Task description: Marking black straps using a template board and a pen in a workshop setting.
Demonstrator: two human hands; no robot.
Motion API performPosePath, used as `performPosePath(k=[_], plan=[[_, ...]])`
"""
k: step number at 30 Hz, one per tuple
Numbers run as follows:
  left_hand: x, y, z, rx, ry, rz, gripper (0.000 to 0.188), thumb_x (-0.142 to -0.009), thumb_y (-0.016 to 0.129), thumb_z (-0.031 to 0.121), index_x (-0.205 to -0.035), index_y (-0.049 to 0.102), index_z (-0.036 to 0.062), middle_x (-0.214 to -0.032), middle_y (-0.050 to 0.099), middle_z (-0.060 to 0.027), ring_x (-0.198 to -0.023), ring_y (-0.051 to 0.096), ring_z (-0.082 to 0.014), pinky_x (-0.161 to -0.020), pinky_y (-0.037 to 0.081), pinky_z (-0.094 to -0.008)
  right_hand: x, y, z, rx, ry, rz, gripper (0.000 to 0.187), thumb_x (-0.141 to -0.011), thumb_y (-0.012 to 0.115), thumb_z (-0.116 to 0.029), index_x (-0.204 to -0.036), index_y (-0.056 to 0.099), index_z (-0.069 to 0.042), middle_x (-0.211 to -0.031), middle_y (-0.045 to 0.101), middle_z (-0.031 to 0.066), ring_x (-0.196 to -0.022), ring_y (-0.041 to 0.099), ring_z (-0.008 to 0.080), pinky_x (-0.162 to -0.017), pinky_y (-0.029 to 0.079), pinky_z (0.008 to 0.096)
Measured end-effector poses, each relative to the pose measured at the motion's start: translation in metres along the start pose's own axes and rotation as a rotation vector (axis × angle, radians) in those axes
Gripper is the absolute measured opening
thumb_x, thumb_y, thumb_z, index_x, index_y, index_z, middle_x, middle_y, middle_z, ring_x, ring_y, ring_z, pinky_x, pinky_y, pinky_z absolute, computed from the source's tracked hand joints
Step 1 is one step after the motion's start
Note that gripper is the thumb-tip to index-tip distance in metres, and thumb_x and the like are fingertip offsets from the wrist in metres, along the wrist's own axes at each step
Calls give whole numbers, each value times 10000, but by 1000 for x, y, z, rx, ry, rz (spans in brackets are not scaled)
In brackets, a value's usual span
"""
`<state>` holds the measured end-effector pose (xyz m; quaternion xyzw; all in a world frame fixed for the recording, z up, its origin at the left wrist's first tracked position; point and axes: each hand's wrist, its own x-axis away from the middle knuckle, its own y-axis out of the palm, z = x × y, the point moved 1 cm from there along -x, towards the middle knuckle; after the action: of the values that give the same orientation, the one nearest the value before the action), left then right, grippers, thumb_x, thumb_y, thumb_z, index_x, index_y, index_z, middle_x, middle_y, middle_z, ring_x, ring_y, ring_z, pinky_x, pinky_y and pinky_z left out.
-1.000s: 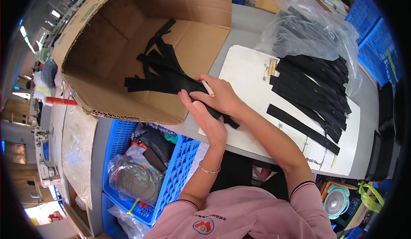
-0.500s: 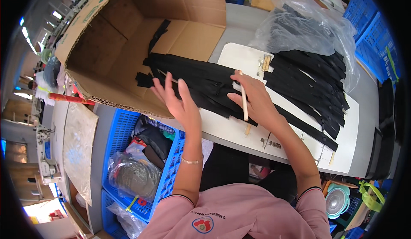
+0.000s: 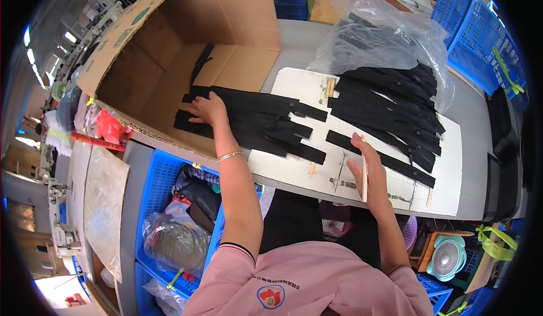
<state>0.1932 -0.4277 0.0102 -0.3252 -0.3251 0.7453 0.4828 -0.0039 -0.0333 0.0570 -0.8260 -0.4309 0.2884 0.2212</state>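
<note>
My left hand (image 3: 208,109) lies flat, fingers apart, on a bundle of black fabric strips (image 3: 266,125) that stretches from the open cardboard box (image 3: 169,50) onto the white board (image 3: 447,163). My right hand (image 3: 366,166) rests on the board's near part and grips a thin pale stick (image 3: 364,172) along its fingers. Its fingertips touch a single black strip (image 3: 390,158). A larger pile of black strips (image 3: 390,106) lies further back on the board.
A crumpled clear plastic bag (image 3: 373,33) sits behind the pile. Blue crates (image 3: 481,44) stand at the far right; another blue crate (image 3: 164,203) with bagged items is below the table edge at left. A small fan (image 3: 447,258) sits low right.
My left hand has slid left toward the box with the strip bundle spread under it. My right hand with the stick has moved right and nearer, onto the single strip.
</note>
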Motion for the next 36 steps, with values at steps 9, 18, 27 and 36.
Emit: performPosePath(k=[9,18,27,36], plan=[[107,-69,80,708,673,220,324,-1036,550,54,-1322,642,-67,-1402,609,-274,-1226,641,-409,-1036,516,-410,44,-35,12,21,115,214,431,-960,688,-67,-1372,561,-51,-1465,585,187,-1381,533,355,-1145,413,418],[285,-104,64,733,1473,-553,543,-849,580,-131,-1360,657,36,-1174,718,-173,-1070,697,-319,-929,541,-396,91,-71,62,49,329,535,391,-1011,631,-108,-1384,562,-13,-1396,622,219,-1319,588,349,-1125,424,399],[299,-83,6,408,1625,-862,464,-826,577,-86,-1246,712,58,-1266,713,-101,-1242,646,-286,-1082,463,-460,122,-93,89,138,339,704,365,-1008,639,-86,-1357,568,-11,-1365,643,222,-1150,690,302,-1004,525,384],[270,-87,-11,370,1443,-709,358,-808,544,-120,-1054,757,28,-1204,734,-129,-1232,646,-338,-1093,455,-477,83,-91,109,108,234,638,409,-947,654,63,-1333,549,-25,-1389,627,216,-1057,745,276,-889,593,368]])
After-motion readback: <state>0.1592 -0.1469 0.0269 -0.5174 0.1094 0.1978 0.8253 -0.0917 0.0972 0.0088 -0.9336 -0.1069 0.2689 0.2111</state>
